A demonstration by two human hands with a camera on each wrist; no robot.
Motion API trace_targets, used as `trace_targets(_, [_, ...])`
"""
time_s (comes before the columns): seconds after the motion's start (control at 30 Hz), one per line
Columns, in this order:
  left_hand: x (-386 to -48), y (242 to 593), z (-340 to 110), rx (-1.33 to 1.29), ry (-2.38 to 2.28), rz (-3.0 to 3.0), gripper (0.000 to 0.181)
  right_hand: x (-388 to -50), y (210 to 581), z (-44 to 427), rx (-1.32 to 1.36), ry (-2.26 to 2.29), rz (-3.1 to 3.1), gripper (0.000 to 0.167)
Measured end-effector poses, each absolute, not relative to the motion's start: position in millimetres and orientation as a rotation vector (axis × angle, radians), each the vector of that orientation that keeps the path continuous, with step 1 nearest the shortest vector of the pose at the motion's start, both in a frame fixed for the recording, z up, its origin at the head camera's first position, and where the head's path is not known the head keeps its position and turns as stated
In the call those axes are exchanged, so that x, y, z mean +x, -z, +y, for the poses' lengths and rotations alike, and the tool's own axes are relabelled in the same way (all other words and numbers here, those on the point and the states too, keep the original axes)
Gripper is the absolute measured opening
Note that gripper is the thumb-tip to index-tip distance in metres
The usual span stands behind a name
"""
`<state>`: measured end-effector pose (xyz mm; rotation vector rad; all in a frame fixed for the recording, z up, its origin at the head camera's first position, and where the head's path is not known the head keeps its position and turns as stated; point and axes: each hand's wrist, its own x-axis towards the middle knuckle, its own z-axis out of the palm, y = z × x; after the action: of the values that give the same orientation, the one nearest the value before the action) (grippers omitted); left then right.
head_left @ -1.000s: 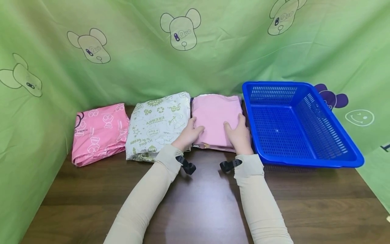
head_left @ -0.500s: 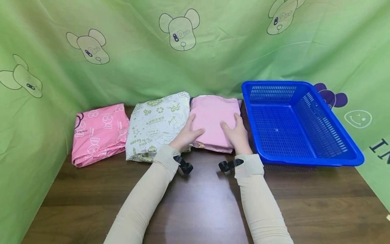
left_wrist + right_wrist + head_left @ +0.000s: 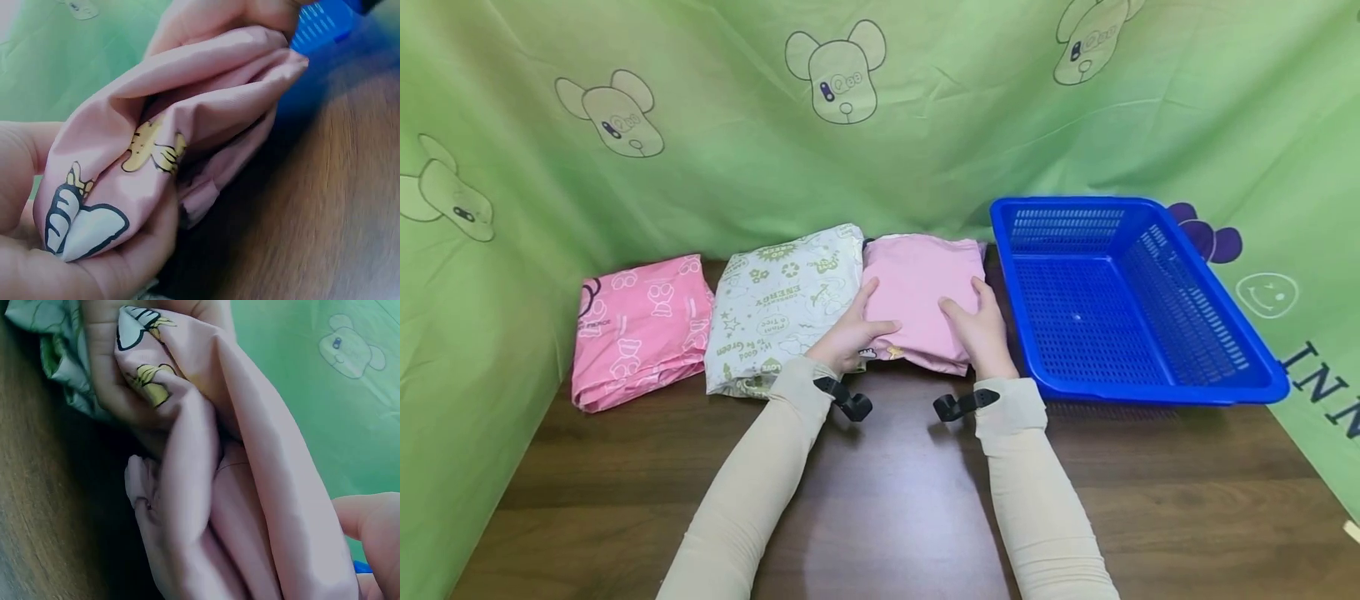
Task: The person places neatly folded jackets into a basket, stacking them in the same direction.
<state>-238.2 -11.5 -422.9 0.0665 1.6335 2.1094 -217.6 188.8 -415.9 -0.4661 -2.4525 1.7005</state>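
Note:
A light pink folded cloth bundle (image 3: 917, 292) is held between both hands at the middle of the table's back. My left hand (image 3: 850, 332) grips its left side, thumb on top and fingers beneath the near corner, as the left wrist view shows beside the printed figures (image 3: 94, 228). On the right side my right hand (image 3: 985, 333) grips it, thumb on top; its other fingers are mostly hidden. Folded layers of the bundle (image 3: 187, 481) hang loosely at its near edge in the right wrist view. Just left of it lies a white bundle with green print (image 3: 786, 308).
A bright pink printed bundle (image 3: 640, 329) lies at the far left of the wooden table (image 3: 895, 500). The blue perforated basket (image 3: 1150, 396) stands right of my right hand. Behind everything hangs a green curtain (image 3: 940, 150) with printed bear heads.
The light pink bundle has shifted slightly left and its near edge has bunched up, showing more of the print. Both hands have moved a little left with it.

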Motion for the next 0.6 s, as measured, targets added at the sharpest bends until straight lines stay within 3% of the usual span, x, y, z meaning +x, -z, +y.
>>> trace_targets(0.6, [-236.2,420.8,-8.0,0.098,-2.158,1.679,0.096,-219.1,418.3,185.0,-0.523,-1.762,-2.285,0.075])
